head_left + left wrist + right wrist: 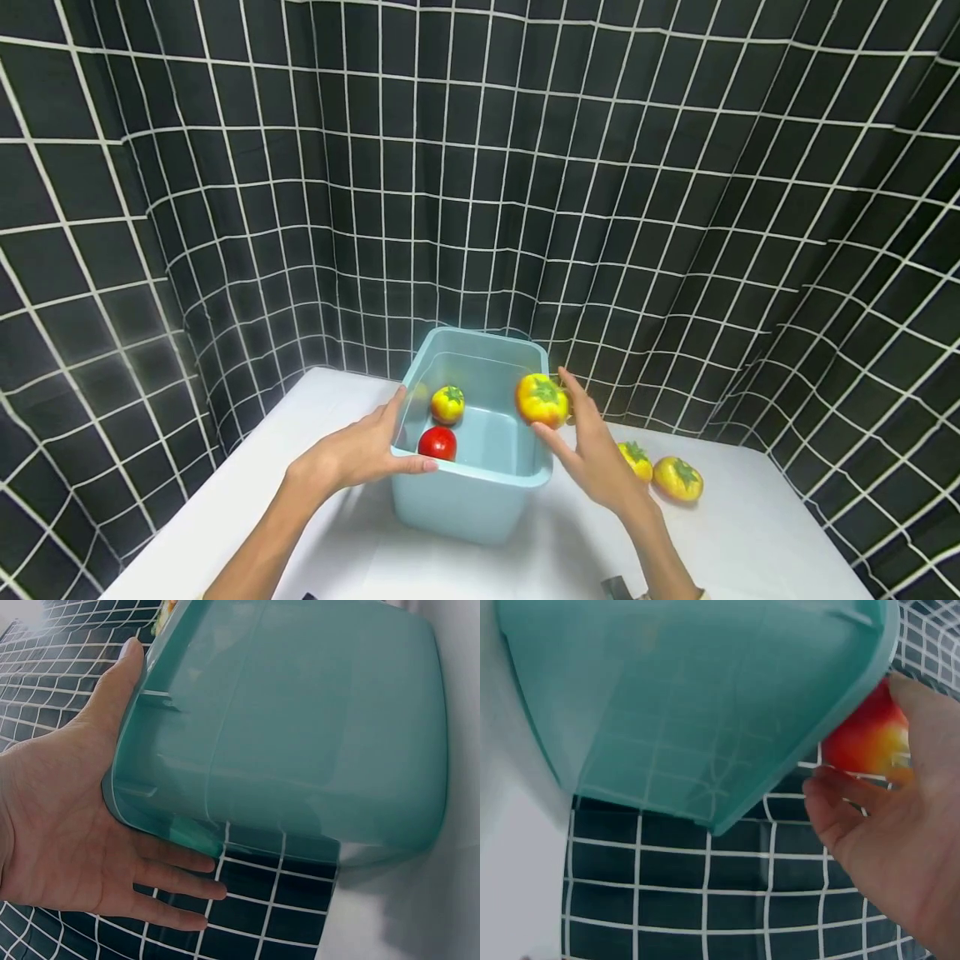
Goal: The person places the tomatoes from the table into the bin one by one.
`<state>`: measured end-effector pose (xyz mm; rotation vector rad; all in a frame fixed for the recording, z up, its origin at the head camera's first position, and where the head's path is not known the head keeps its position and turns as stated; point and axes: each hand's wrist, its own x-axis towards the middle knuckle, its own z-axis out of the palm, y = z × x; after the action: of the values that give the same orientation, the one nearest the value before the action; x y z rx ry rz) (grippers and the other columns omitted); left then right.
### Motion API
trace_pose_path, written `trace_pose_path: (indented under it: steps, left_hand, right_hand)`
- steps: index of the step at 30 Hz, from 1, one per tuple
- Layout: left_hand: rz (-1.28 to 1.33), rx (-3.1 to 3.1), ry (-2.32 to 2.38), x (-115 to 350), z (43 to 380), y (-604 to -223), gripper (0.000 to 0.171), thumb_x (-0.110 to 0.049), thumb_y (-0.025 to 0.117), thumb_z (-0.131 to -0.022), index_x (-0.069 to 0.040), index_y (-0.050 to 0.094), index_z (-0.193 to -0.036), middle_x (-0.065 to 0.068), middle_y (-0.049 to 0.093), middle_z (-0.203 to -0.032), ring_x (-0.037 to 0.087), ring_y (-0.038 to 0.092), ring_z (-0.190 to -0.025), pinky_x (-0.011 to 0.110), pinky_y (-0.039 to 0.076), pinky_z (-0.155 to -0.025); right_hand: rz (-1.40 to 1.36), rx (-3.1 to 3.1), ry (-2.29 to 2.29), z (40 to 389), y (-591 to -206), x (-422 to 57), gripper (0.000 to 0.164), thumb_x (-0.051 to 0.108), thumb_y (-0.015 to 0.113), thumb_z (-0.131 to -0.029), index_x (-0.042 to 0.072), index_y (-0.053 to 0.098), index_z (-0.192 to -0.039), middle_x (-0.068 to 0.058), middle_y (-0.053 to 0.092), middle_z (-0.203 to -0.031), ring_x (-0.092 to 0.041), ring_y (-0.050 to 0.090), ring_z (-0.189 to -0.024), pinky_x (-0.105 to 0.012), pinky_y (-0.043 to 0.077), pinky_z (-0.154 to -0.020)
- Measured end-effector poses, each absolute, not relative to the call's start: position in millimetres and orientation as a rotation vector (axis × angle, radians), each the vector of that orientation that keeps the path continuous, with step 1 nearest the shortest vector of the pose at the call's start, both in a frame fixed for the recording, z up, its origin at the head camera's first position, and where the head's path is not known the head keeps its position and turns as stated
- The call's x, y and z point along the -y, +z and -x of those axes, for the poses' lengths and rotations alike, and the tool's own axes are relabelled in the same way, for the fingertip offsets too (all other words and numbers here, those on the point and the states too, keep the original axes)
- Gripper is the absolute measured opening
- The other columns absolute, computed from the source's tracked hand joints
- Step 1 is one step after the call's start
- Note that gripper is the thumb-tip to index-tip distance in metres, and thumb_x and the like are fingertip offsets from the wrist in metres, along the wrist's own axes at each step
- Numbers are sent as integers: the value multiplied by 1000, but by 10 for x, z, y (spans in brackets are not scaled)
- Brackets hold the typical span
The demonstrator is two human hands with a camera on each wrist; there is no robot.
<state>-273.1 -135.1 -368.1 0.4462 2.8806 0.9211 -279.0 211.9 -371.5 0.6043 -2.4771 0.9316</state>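
My right hand (596,450) holds a yellow-and-red tomato (542,400) with a green leafy top between thumb and fingers, at the right rim of a light blue plastic bin (468,508). In the right wrist view, that tomato (866,735) shows past the bin's edge, partly covered by the hand. Against the bin's left near corner rests my left hand (348,454), its thumb along the near rim. The left wrist view shows its fingers (176,881) extended beside the wall. Inside the bin lie a smaller yellow-red tomato (447,405) and a red round fruit (437,443).
Two more yellow tomatoes lie on the white table (738,533) to the right; the nearer-to-hand tomato (636,460) is partly hidden by my right wrist, the other tomato (678,479) sits beside it. A black curtain with white grid lines (480,167) encloses the table's back and sides.
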Motion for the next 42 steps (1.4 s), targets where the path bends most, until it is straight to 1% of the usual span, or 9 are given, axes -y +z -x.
trace_pose_path:
  steps: [4, 16, 21, 23, 25, 34, 37, 39, 42]
  left_hand:
    - [-452, -2881, 931, 1344, 2725, -3682, 134, -80, 73, -78, -10, 5, -169, 15, 27, -173, 34, 43, -154, 62, 40, -121]
    - [-460, -2878, 929, 1340, 2727, -3686, 134, -80, 73, -77, -11, 4, -169, 14, 25, -174, 35, 37, -158, 64, 39, -120]
    - [-460, -2877, 912, 1338, 2723, -3688, 134, -80, 73, -77, -10, 5, -169, 15, 25, -174, 36, 36, -158, 64, 39, -120]
    - [-465, -2880, 907, 1340, 2722, -3687, 134, -80, 72, -78, -9, 5, -169, 16, 26, -174, 37, 37, -157, 64, 39, -120]
    - [-458, -2879, 906, 1338, 2720, -3683, 134, -80, 72, -77, -10, 5, -169, 15, 26, -174, 36, 37, -157, 64, 39, -120]
    - [-452, -2890, 885, 1340, 2721, -3674, 132, -79, 72, -78, -9, 6, -169, 16, 26, -174, 38, 37, -157, 65, 41, -118]
    - [-450, -2887, 890, 1337, 2735, -3676, 133, -80, 72, -78, -10, 6, -169, 15, 26, -174, 37, 37, -157, 65, 41, -118]
    - [-449, -2886, 894, 1336, 2743, -3676, 133, -80, 72, -78, -10, 5, -169, 14, 26, -174, 37, 37, -157, 65, 41, -118]
    - [-444, -2887, 891, 1341, 2742, -3670, 133, -80, 72, -78, -10, 5, -169, 15, 26, -174, 37, 37, -157, 65, 40, -119]
  right_hand:
    - [-676, 2516, 883, 2779, -3710, -2107, 79, 35, 67, -103, 19, 23, -166, -15, 56, -147, -34, 57, -133, -57, 55, -105]
    - [-606, 2425, 729, 2718, -3557, -2479, 50, 23, 58, -108, 6, 46, -153, -15, 62, -136, -32, 62, -124, -55, 59, -98]
    - [-599, 2393, 684, 2688, -3498, -2627, 43, 15, 58, -106, 6, 51, -148, -11, 66, -130, -24, 65, -115, -27, 59, -94]
    - [-587, 2408, 694, 2672, -3476, -2679, 42, 15, 56, -108, 8, 51, -149, -9, 66, -131, -22, 64, -113, -17, 54, -93]
    - [-572, 2435, 707, 2651, -3456, -2726, 42, 18, 54, -109, 9, 50, -150, -8, 65, -131, -20, 62, -113, -13, 50, -92]
    - [-486, 2427, 651, 2606, -3383, -2941, 46, 19, 57, -108, 6, 47, -151, -14, 65, -127, -29, 65, -113, -19, 56, -94]
    - [-430, 2420, 653, 2591, -3345, -3049, 47, 20, 55, -108, 5, 45, -151, -19, 65, -127, -34, 65, -114, -12, 51, -90]
    - [-391, 2416, 660, 2592, -3331, -3135, 47, 21, 54, -109, 3, 44, -152, -22, 64, -127, -37, 64, -115, -4, 41, -87]
    - [-332, 2421, 649, 2606, -3329, -3265, 49, 22, 53, -110, 1, 42, -152, -24, 63, -126, -40, 63, -115, -6, 42, -84]
